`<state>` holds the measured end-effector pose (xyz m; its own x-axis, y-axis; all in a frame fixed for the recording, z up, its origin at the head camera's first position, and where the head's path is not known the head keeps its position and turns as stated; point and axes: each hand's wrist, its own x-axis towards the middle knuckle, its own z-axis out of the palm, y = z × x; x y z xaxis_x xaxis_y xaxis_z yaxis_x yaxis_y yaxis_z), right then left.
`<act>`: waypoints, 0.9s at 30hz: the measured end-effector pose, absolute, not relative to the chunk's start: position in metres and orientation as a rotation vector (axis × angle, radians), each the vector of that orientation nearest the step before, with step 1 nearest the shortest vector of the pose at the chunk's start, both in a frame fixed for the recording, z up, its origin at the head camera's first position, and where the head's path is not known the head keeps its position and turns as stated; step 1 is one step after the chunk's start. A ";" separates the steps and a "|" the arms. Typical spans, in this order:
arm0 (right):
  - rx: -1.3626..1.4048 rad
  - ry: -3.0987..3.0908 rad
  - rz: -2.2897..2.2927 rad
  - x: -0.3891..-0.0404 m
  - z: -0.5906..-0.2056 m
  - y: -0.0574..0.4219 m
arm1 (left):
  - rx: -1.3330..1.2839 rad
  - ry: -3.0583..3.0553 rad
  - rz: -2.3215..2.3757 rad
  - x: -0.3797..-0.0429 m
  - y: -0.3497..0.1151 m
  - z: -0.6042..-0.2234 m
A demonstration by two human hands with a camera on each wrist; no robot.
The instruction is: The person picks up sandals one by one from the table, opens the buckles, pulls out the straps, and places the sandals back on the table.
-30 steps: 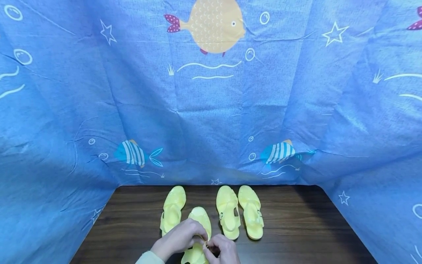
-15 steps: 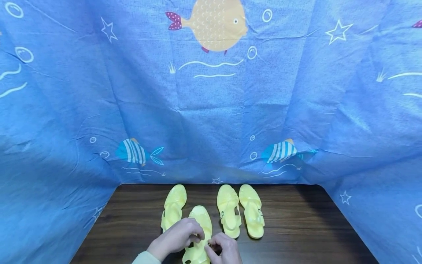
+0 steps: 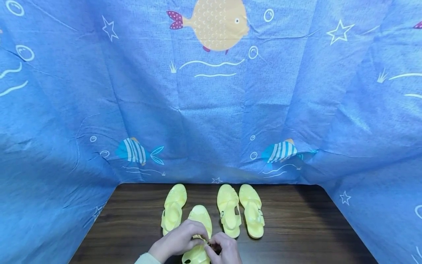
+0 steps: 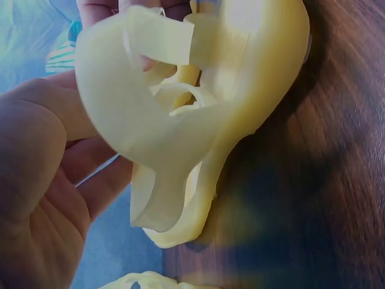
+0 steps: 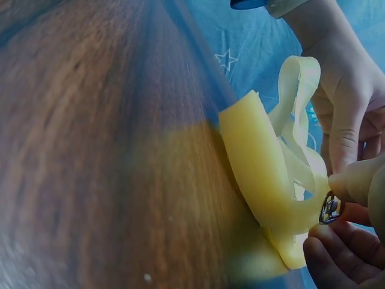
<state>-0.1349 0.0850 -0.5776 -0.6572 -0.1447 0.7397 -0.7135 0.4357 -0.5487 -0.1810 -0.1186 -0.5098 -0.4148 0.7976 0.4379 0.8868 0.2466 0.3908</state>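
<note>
While a yellow sandal lies on the worktop left of two matching sandals, the left hand, fingers bent, grips its strap and the right hand pinches its metal buckle.

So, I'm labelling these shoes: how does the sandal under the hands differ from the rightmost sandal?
The handled sandal lies nearer the head camera, partly hidden; the rightmost sandal lies farther back, in full view. The right hand pinches the handled sandal's buckle; no hand touches the rightmost sandal. Both are pale yellow, toes toward the curtain.
</note>
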 end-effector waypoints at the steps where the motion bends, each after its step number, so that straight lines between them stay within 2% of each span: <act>1: 0.722 -2.078 1.197 -0.135 -0.578 0.085 | -1.610 -2.331 -0.908 -0.181 -0.118 -0.510; 15: 0.712 -2.092 1.188 -0.135 -0.579 0.083 | -1.565 -2.208 -1.035 -0.177 -0.114 -0.506; 27: 0.679 -2.159 1.219 -0.133 -0.577 0.084 | -1.109 -2.336 -1.176 -0.148 -0.131 -0.519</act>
<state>-0.1326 0.0840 -0.5773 -0.7128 -0.1522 0.6847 -0.6649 0.4574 -0.5905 -0.1477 -0.1314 -0.5187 -0.6570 0.5047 0.5601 0.7505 0.3670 0.5496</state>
